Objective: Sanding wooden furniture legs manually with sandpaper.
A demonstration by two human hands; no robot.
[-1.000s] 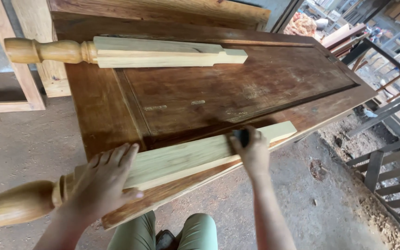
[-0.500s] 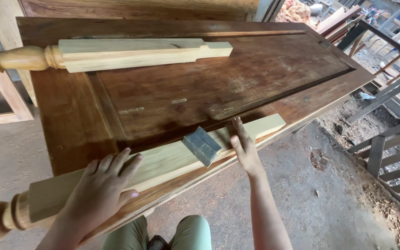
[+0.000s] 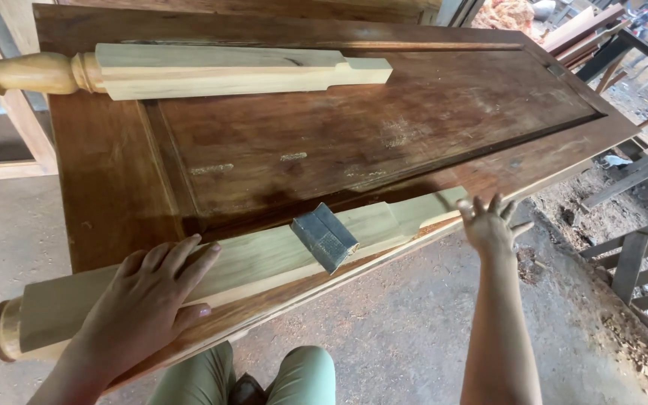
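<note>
Now left hand (image 3: 148,304) presses flat on the post (image 3: 249,262); right hand (image 3: 489,225), spread, touches its end; the loose block (image 3: 325,237) could slide off the door's (image 3: 384,127) edge.

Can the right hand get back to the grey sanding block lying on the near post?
Probably yes: the right hand is open at the near post's far end, and the sanding block lies uncovered on top, with nothing between them.

Sanding block (image 3: 325,237) blocks the near post (image 3: 264,259); door panel (image 3: 354,135) open.
</note>
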